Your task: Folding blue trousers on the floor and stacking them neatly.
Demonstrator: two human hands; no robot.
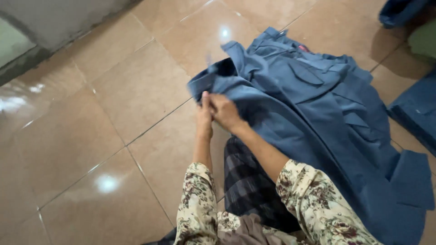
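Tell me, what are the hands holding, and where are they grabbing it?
Both hands, the left hand and the right hand, pinch the blue-grey trousers spread on the tiled floor, gripping the folded fabric edge near the waistband end.

garment point(327, 118): near right end cut off by bottom edge
left hand point(204, 119): fingertips blurred, tucked in cloth
far-right blue cloth point(402, 11): cut off by top edge
right blue bundle point(415, 111): cut off by right edge

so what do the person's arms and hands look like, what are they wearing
Both arms wear loose cream sleeves printed with dark red and grey flowers, pushed up to about the elbow, so the forearms are bare. The left hand and right hand are bare too: no gloves, and no rings, watch or bracelets visible.
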